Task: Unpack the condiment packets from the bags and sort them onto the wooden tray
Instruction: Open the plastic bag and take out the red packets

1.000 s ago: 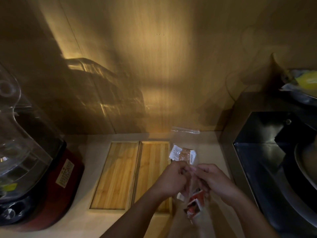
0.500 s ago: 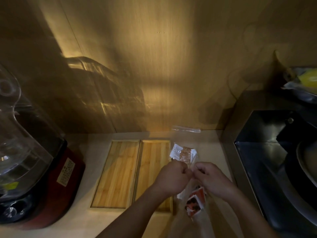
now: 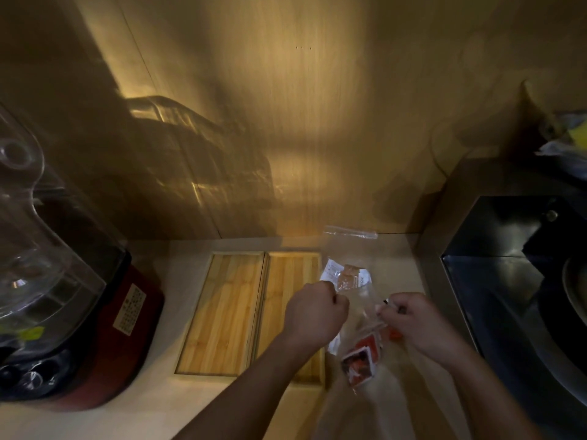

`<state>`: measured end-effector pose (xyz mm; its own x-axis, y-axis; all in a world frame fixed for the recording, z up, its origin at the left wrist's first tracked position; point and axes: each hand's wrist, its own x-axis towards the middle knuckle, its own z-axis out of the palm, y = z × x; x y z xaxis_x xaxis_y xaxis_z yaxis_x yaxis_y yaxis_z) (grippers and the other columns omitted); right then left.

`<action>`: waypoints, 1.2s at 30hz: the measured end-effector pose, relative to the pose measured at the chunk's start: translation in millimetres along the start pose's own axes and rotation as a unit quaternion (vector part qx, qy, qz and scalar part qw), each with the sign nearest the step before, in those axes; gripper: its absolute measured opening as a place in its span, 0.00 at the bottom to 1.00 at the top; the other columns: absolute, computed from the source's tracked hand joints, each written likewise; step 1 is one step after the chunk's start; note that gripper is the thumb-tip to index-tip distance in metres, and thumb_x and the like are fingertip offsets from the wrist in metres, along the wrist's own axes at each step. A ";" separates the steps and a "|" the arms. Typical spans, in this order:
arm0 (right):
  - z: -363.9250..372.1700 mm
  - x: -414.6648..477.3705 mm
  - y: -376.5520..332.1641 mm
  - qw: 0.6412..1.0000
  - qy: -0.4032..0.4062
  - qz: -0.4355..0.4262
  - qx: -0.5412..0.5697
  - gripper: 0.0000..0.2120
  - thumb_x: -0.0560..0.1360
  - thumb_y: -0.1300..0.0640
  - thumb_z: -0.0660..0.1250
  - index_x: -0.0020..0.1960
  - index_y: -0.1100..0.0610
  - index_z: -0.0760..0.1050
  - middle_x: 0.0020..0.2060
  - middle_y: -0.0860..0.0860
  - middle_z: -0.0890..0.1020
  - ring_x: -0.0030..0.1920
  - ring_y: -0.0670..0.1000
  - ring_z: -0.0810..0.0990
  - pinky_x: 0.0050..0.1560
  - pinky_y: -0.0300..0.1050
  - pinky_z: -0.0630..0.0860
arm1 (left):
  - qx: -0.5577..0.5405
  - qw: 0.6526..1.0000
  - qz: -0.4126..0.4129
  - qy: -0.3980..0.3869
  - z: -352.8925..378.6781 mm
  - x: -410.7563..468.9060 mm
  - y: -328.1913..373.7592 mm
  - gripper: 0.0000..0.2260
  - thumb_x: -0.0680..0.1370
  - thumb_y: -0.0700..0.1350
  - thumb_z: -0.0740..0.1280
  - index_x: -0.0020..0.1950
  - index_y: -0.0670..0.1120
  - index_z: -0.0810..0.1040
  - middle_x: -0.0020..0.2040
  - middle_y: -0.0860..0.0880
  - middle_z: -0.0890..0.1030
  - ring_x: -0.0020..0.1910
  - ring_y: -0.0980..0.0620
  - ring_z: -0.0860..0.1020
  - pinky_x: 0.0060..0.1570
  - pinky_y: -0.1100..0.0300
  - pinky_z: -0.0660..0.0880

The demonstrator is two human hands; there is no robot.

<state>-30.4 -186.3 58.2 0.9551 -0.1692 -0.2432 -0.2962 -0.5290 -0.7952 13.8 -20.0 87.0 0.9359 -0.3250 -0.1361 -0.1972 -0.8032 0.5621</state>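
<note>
A two-compartment wooden tray lies on the pale counter with both compartments bare. My left hand and my right hand each pinch one side of the mouth of a clear plastic bag, held apart over the counter just right of the tray. Red and white condiment packets hang low inside that bag. Behind the hands lies a second clear bag with white and brown packets in it.
A blender with a clear jug on a red base stands at the left. A dark metal sink borders the counter at the right. The wooden wall closes off the back.
My hands, together at the bag's mouth earlier, have pulled apart sideways, spreading the bag's mouth. The red packets have dropped lower in the bag.
</note>
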 end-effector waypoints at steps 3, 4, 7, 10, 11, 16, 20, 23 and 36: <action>-0.9 1.3 3.7 0.999 0.026 -0.006 0.021 0.19 0.71 0.60 0.67 0.24 0.53 0.65 0.20 0.47 0.68 0.24 0.44 0.65 0.30 0.43 0.63 | -0.002 1.000 -0.019 0.012 -7.6 3.3 -8.5 0.12 0.77 0.47 0.58 0.40 0.42 0.74 0.32 0.49 0.74 0.33 0.49 0.74 0.31 0.58 0.67; -1.2 1.2 5.2 0.999 0.028 -0.009 0.024 0.20 0.71 0.60 0.67 0.23 0.53 0.65 0.18 0.46 0.67 0.23 0.43 0.64 0.30 0.42 0.63 | 0.010 1.000 -0.014 0.021 -10.2 4.0 -11.8 0.12 0.77 0.47 0.58 0.41 0.41 0.75 0.35 0.48 0.77 0.36 0.47 0.76 0.34 0.57 0.69; -0.8 -0.7 -2.8 0.999 0.019 -0.026 0.012 0.18 0.71 0.61 0.66 0.25 0.53 0.67 0.19 0.47 0.67 0.22 0.41 0.63 0.28 0.41 0.63 | 0.026 0.998 0.005 0.059 -13.7 2.9 -17.4 0.10 0.78 0.48 0.58 0.38 0.46 0.71 0.37 0.48 0.78 0.37 0.48 0.75 0.36 0.56 0.69; -1.8 -1.5 -20.5 0.998 0.022 -0.035 0.045 0.17 0.71 0.64 0.64 0.25 0.55 0.66 0.21 0.48 0.66 0.21 0.42 0.64 0.26 0.38 0.63 | -0.203 0.979 -0.021 0.017 -14.8 3.1 -22.8 0.11 0.76 0.50 0.64 0.35 0.49 0.72 0.34 0.49 0.79 0.35 0.50 0.77 0.42 0.47 0.76; -2.8 -2.3 -25.6 0.997 0.017 -0.037 0.060 0.17 0.71 0.64 0.63 0.25 0.55 0.66 0.20 0.48 0.66 0.20 0.41 0.64 0.25 0.37 0.63 | -0.265 0.964 -0.022 0.013 -16.4 1.0 -23.5 0.09 0.75 0.51 0.66 0.37 0.49 0.74 0.35 0.49 0.79 0.37 0.51 0.77 0.45 0.46 0.76; -5.2 -7.9 -47.7 0.993 0.026 -0.058 0.096 0.19 0.74 0.61 0.62 0.24 0.56 0.70 0.20 0.49 0.71 0.21 0.43 0.68 0.26 0.42 0.67 | -0.361 0.929 0.027 -0.079 -19.9 -15.3 -28.5 0.36 0.58 0.58 0.75 0.62 0.60 0.63 0.60 0.56 0.74 0.60 0.61 0.72 0.59 0.64 0.71; -1.5 -8.4 -59.1 0.987 0.049 -0.078 0.130 0.21 0.74 0.60 0.62 0.22 0.53 0.69 0.17 0.46 0.71 0.21 0.40 0.67 0.25 0.34 0.66 | -0.287 0.950 0.033 -0.116 -11.8 -25.0 -22.1 0.51 0.60 0.50 0.80 0.68 0.67 0.46 0.70 0.58 0.59 0.69 0.61 0.60 0.53 0.78 0.64; 1.8 -8.2 -62.8 0.987 0.052 -0.086 0.129 0.20 0.73 0.60 0.62 0.23 0.52 0.69 0.18 0.46 0.71 0.22 0.41 0.68 0.26 0.34 0.66 | -0.198 0.975 0.092 -0.025 -10.9 -31.0 -13.9 0.25 0.67 0.51 0.75 0.54 0.68 0.64 0.69 0.61 0.56 0.71 0.60 0.57 0.56 0.79 0.59; -8.5 0.7 -40.2 0.994 0.074 -0.028 0.074 0.18 0.72 0.61 0.62 0.23 0.56 0.68 0.22 0.52 0.69 0.26 0.48 0.67 0.33 0.46 0.65 | 0.107 0.986 0.130 0.018 -38.2 -25.0 -39.5 0.20 0.71 0.64 0.63 0.48 0.49 0.81 0.59 0.55 0.75 0.57 0.55 0.74 0.51 0.63 0.66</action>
<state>-17.8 -172.2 94.7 0.9556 -0.2692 -0.1200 -0.2276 -0.4153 -0.8808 9.4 38.9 99.4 0.8547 -0.5188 0.0203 -0.4849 -0.7836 0.3884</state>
